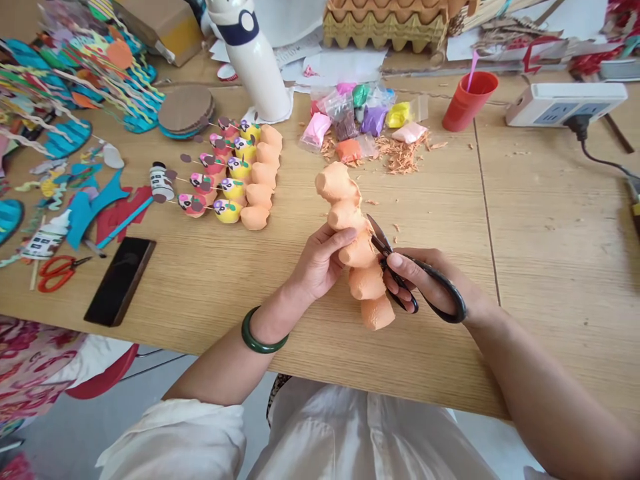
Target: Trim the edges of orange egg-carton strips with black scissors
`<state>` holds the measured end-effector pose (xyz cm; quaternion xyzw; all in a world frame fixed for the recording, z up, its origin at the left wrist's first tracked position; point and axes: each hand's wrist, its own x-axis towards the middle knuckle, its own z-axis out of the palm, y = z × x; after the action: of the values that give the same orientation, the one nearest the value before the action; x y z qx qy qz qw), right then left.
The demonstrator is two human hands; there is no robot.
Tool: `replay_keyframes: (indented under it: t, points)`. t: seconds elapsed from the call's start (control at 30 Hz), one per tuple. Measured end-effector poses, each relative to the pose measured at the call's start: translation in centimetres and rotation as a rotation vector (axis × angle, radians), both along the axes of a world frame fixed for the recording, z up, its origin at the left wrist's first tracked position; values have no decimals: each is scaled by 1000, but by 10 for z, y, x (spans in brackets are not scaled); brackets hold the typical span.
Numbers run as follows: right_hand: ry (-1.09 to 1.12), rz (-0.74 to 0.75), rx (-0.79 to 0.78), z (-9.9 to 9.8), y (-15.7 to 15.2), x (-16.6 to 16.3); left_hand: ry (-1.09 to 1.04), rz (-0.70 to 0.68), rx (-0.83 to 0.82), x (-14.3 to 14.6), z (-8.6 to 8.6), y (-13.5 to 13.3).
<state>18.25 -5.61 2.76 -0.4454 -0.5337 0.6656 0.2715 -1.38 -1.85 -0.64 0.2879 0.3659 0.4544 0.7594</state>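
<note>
A strip of orange egg carton cups (367, 283) is held above the table by my left hand (320, 257), with the thumb across its middle cup. My right hand (425, 273) grips black-handled scissors (440, 293), their blades parted at the strip's right edge. Beyond my left hand stand rows of egg carton cups: plain orange ones (259, 195), yellow ones (227, 210) and red ones (193, 205), the coloured ones bearing small clay decorations and thin antennae. Orange shavings (403, 155) lie past the strip, beside bagged coloured clay (374, 120).
A white bottle (255, 67), a red cup (467, 103) and a power strip (565, 103) stand toward the back, below stacked egg cartons (385, 27). At left lie a phone (120, 281), red-handled scissors (57, 272), a glue bottle (47, 237) and paper scraps (100, 207).
</note>
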Motion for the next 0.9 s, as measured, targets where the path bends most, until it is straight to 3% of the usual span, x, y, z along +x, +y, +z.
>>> replay_keyframes:
  t: [0.13,0.37,0.57,0.9]
  points:
    - [9,-12,2,-3,-1,0,-12,13,-36,4,1,-4]
    - [-58,-60,-14,0,-2,-1,-66,-83,-184,3,-5,-3]
    - [57,-65,-156,-7,-2,0,-101,-51,-126,2,-7,-2]
    - [168,-99,-280,-13,-2,-1,-155,-72,-215,2,-6,-1]
